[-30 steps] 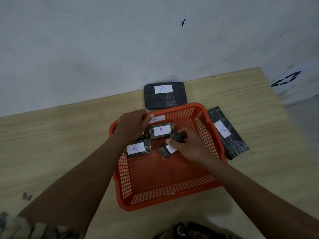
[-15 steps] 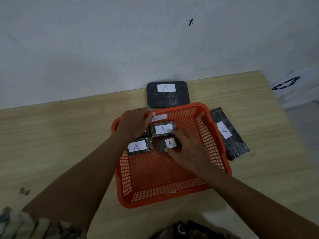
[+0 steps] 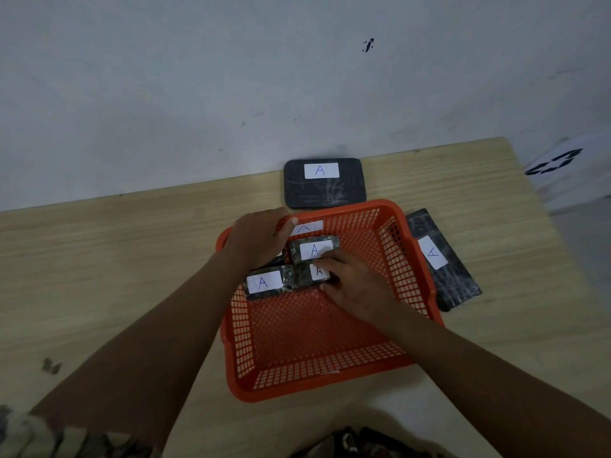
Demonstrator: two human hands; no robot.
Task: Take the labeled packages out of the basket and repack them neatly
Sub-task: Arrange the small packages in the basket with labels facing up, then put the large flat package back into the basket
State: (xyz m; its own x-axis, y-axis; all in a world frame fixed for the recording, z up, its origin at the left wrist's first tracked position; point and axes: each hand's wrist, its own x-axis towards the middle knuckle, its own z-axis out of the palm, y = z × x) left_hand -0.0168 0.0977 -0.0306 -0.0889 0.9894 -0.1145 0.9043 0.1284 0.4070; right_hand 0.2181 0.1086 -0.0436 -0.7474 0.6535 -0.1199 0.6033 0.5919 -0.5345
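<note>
An orange mesh basket (image 3: 317, 375) sits on the pale wooden surface (image 3: 115, 276), and everything else is placed here relative to it. In its far left corner lie small dark packages with white "A" labels: one flat against the left wall (image 3: 268, 285), one just beyond it toward the far wall (image 3: 314, 251), and a third (image 3: 307, 275) tucked between those two. A further label (image 3: 305, 228) shows at the far wall, its package mostly hidden.

The left hand (image 3: 258, 241) rests over the basket's far left rim, fingers curled down on the edge and the packages below; whether its grip closes on anything cannot be told. The right hand (image 3: 355, 285) reaches in from the near right, its fingers pressed on the third package, thumb at the far package's near edge; the grip looks closed on it.

Outside, a larger flat package (image 3: 325, 188) lies just beyond the far rim, and a long one (image 3: 443, 259) lies beside the right wall, partly behind it.
</note>
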